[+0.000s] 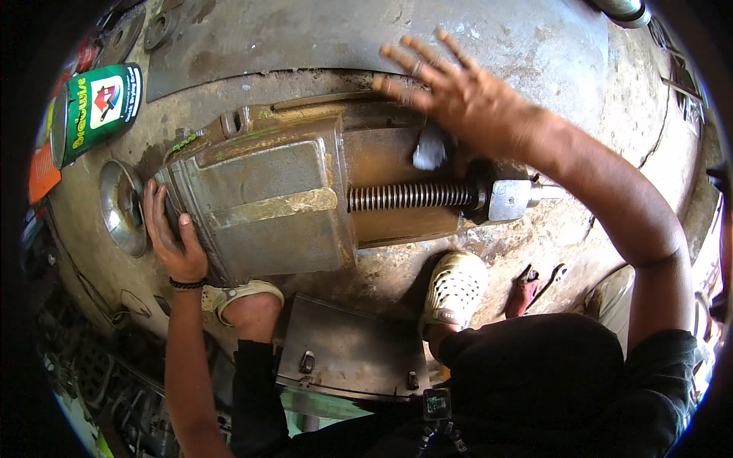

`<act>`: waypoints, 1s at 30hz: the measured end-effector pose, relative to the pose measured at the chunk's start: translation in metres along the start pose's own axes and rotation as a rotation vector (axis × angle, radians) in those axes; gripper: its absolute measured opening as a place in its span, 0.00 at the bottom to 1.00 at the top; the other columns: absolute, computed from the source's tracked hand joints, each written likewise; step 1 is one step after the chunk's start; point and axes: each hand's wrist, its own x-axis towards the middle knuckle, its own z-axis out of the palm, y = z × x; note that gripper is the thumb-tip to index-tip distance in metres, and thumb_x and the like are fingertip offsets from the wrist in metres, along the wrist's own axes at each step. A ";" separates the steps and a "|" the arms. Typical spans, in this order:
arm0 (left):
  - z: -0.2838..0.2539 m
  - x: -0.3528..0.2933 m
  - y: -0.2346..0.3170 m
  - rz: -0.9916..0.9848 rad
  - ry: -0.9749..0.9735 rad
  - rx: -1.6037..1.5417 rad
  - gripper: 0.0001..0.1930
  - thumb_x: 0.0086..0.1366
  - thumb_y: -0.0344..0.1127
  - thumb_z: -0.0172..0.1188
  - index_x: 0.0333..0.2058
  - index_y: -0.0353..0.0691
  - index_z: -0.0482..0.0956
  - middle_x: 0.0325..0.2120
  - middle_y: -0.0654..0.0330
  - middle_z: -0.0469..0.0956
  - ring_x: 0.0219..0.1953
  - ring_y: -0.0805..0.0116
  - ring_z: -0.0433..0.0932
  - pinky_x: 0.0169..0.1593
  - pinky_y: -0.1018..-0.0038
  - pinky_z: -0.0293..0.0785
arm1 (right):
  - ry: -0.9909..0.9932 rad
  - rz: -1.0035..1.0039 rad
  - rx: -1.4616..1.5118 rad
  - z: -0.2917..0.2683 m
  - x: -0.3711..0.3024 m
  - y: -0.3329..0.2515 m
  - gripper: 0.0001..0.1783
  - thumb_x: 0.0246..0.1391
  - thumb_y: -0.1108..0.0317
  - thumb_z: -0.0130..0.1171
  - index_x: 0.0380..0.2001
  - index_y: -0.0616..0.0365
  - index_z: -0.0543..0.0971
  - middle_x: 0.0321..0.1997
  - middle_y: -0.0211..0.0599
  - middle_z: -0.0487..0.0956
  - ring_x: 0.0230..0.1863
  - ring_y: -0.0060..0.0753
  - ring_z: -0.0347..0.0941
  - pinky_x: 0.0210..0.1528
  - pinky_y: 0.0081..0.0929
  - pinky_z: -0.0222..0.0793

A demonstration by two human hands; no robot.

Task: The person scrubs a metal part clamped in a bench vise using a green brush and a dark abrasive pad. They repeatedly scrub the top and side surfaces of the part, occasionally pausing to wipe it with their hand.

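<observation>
A large, worn metal machine vise (267,206) lies in front of me, with brown and rusty patches. Its thick threaded screw (412,197) runs to the right into a square metal block (510,200). My left hand (175,244) rests on the vise's left end, fingers stretched out and thumb apart. Above the vise's far right part my right hand (462,91) is spread wide and slightly blurred, with nothing in it. A small pale grey piece (430,150) shows just below that hand; I cannot make out what it is.
A shiny metal bowl (122,206) stands left of the vise, near a green paint can (98,111). A grey metal sheet (366,38) lies along the far side. By my feet are a metal box (351,343) with latches and a red-handled tool (522,296).
</observation>
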 end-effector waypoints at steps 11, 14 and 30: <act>0.000 -0.001 -0.002 -0.004 -0.004 -0.005 0.24 0.73 0.37 0.50 0.63 0.29 0.69 0.67 0.42 0.65 0.70 0.45 0.62 0.71 0.52 0.56 | 0.061 0.114 -0.068 -0.002 -0.001 0.005 0.83 0.21 0.38 0.83 0.78 0.41 0.42 0.82 0.47 0.41 0.82 0.47 0.37 0.81 0.55 0.34; 0.000 -0.002 -0.002 -0.020 -0.008 -0.005 0.24 0.73 0.37 0.49 0.63 0.29 0.69 0.67 0.42 0.65 0.70 0.45 0.62 0.71 0.52 0.56 | -0.031 0.124 -0.131 0.001 -0.002 0.005 0.83 0.22 0.32 0.79 0.78 0.44 0.41 0.82 0.48 0.40 0.82 0.50 0.36 0.81 0.57 0.31; 0.000 0.000 0.000 -0.030 -0.001 -0.025 0.24 0.73 0.38 0.50 0.63 0.31 0.69 0.67 0.42 0.65 0.69 0.45 0.63 0.71 0.53 0.56 | 0.069 0.230 -0.053 -0.002 0.002 0.006 0.83 0.24 0.34 0.80 0.78 0.43 0.39 0.82 0.49 0.41 0.81 0.50 0.37 0.79 0.58 0.38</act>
